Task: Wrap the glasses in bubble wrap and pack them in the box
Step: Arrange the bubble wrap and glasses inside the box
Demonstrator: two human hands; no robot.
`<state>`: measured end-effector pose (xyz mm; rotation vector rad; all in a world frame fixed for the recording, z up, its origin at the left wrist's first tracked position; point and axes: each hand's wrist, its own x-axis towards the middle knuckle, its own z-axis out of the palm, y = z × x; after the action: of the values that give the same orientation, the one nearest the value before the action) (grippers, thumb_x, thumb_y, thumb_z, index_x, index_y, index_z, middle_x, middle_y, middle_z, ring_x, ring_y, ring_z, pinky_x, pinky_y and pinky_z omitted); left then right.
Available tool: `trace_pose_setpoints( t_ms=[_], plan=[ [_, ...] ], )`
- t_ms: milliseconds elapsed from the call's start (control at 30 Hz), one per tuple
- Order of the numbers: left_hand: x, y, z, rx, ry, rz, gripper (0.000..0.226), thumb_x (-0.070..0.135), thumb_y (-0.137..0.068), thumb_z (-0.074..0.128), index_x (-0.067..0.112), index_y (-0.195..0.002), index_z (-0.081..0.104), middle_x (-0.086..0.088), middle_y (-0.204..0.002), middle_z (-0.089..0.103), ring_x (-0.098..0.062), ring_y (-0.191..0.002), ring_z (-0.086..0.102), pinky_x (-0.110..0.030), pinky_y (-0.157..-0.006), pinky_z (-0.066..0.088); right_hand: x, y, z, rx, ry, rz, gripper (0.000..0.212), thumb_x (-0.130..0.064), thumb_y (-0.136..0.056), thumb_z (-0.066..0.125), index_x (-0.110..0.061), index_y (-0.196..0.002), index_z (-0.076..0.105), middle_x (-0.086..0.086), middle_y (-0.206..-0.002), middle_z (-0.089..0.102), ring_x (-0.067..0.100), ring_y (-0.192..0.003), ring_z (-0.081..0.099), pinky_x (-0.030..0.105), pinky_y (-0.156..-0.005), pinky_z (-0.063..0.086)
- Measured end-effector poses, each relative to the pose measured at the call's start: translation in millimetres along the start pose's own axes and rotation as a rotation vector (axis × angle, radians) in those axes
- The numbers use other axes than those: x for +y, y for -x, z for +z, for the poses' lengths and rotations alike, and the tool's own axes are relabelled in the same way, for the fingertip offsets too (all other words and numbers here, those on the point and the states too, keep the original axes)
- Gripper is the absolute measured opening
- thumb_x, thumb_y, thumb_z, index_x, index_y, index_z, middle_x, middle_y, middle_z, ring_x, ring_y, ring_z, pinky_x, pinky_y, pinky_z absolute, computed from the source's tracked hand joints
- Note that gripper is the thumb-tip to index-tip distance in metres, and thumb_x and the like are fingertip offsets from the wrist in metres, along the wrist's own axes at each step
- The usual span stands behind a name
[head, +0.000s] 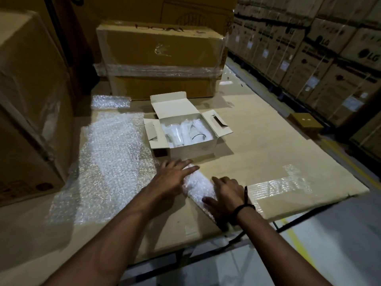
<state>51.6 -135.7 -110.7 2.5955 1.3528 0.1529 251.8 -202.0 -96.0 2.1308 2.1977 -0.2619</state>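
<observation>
1. Large brown carton (26, 100): standing far to the left of the white box (191, 150), on the cardboard-topped desk (268, 141).
2. Small piece of bubble wrap (111, 101): lying left of the white box and behind it.
3. Bubble wrap sheet (107, 162): lying spread flat on the desk directly left of the white box, its right edge reaching in front of the box's near left corner.
4. Taped carton (160, 58): standing behind the white box, with clear film running round its middle.
5. White box: sitting open on the desk, all flaps folded outward. Wrapped glasses (181, 133) are lying inside it, side by side.
6. Left hand (175, 178): reaching in just in front of the white box, fingers straight and flat, resting on the far end of the wrapped bundle (198, 185).
7. Wrapped bundle: lying on the desk in front of the white box, running diagonally between the two hands. Its contents are not showing through the wrap.
8. Right hand (224, 195): pressing down on the near end of the bundle, fingers spread and uncurled; a dark wristband (244, 207) is circling the wrist.
9. Small brown box (305, 122): sitting off the desk, right of the white box.
10. Stacked cartons (329, 48): rising in rows far right of the white box.
</observation>
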Motion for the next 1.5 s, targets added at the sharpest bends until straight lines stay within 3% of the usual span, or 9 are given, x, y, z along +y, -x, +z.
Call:
trace_pose_setpoints(
  t_ms=[233,333,500,633,833,1000,1167,1367,1500],
  plan=[
    [-1.1,-17.4,-13.5,-0.074,-0.136,0.004,0.057,0.028,-0.086,0.068,0.035,-0.139,0.049,0.004,-0.142,0.049,-0.022,-0.127,0.040,-0.036,-0.097,0.029,-14.2,-3.3,1.8,0.003,-0.102,-0.035,0.024,-0.031,-0.084,0.056,-0.018,-0.102,0.064,0.009,-0.107,0.062,0.032,-0.103,0.058,0.033,-0.076,0.044],
    [-7.7,-18.8,-21.8,0.142,-0.079,-0.021,0.048,0.034,-0.079,0.075,0.031,-0.126,0.061,0.004,-0.125,0.059,-0.018,-0.114,0.048,-0.033,-0.091,0.033,-14.4,-13.3,-10.9,0.073,-0.185,-0.181,0.026,-0.026,-0.087,0.056,-0.017,-0.110,0.066,0.009,-0.107,0.064,0.030,-0.101,0.058,0.034,-0.079,0.043],
    [-36.8,-30.9,-57.6,0.677,-0.040,-0.033,0.034,-0.002,-0.063,0.074,0.017,-0.091,0.076,-0.008,-0.105,0.067,-0.032,-0.097,0.057,-0.039,-0.077,0.042,-23.3,-44.4,-30.9,0.322,-0.361,-0.460,0.034,-0.017,-0.079,0.059,-0.014,-0.111,0.069,0.005,-0.098,0.068,0.027,-0.086,0.065,0.033,-0.072,0.052],
    [-67.9,-56.3,-87.9,0.807,-0.083,-0.171,0.031,-0.004,-0.067,0.075,0.016,-0.090,0.077,-0.012,-0.105,0.064,-0.036,-0.096,0.055,-0.040,-0.075,0.041,-40.9,-84.1,-50.4,0.346,-0.380,-0.596,0.039,-0.009,-0.076,0.060,-0.013,-0.114,0.067,0.006,-0.103,0.069,0.027,-0.088,0.066,0.033,-0.071,0.054],
    [-99.1,-103.9,-103.6,0.699,-0.006,-0.191,0.034,-0.016,-0.067,0.066,0.007,-0.089,0.077,-0.011,-0.093,0.070,-0.032,-0.084,0.063,-0.037,-0.072,0.049,-54.4,-147.3,-61.5,0.423,-0.333,-0.568,0.032,-0.008,-0.064,0.060,-0.013,-0.092,0.075,0.005,-0.079,0.072,0.027,-0.065,0.067,0.029,-0.052,0.050],
    [-117.4,-127.4,-104.7,0.514,-0.142,-0.185,0.031,-0.011,-0.064,0.072,0.011,-0.086,0.077,-0.006,-0.089,0.075,-0.030,-0.084,0.065,-0.039,-0.076,0.046,-63.7,-178.8,-59.2,0.075,-0.271,-0.463,0.038,-0.015,-0.092,0.050,-0.026,-0.127,0.060,0.007,-0.119,0.066,0.029,-0.109,0.057,0.031,-0.085,0.045],
    [-123.5,-137.5,-99.6,0.297,-0.351,-0.151,0.031,0.003,-0.070,0.077,0.019,-0.097,0.078,-0.006,-0.104,0.066,-0.029,-0.098,0.055,-0.039,-0.082,0.036,-68.6,-190.0,-57.5,-0.137,-0.315,-0.445,0.049,-0.008,-0.085,0.044,-0.027,-0.128,0.059,0.010,-0.123,0.063,0.029,-0.113,0.056,0.032,-0.092,0.047],
    [-117.9,-142.3,-101.9,0.025,-0.382,-0.216,0.043,0.042,-0.084,0.039,0.035,-0.113,0.071,0.010,-0.122,0.063,-0.017,-0.108,0.046,-0.039,-0.089,0.024,-68.4,-194.8,-58.7,-0.207,-0.182,-0.535,0.049,-0.011,-0.087,0.044,-0.028,-0.131,0.056,0.010,-0.131,0.058,0.029,-0.119,0.052,0.033,-0.095,0.044],
    [-114.5,-141.9,-103.0,-0.016,-0.443,-0.226,0.041,0.053,-0.088,0.056,0.037,-0.125,0.056,0.010,-0.126,0.063,-0.019,-0.118,0.044,-0.042,-0.095,0.022,-63.6,-191.4,-72.0,-0.258,-0.115,-0.607,0.042,-0.019,-0.093,0.042,-0.027,-0.132,0.055,0.008,-0.136,0.054,0.029,-0.122,0.050,0.034,-0.098,0.041]
  ],
)
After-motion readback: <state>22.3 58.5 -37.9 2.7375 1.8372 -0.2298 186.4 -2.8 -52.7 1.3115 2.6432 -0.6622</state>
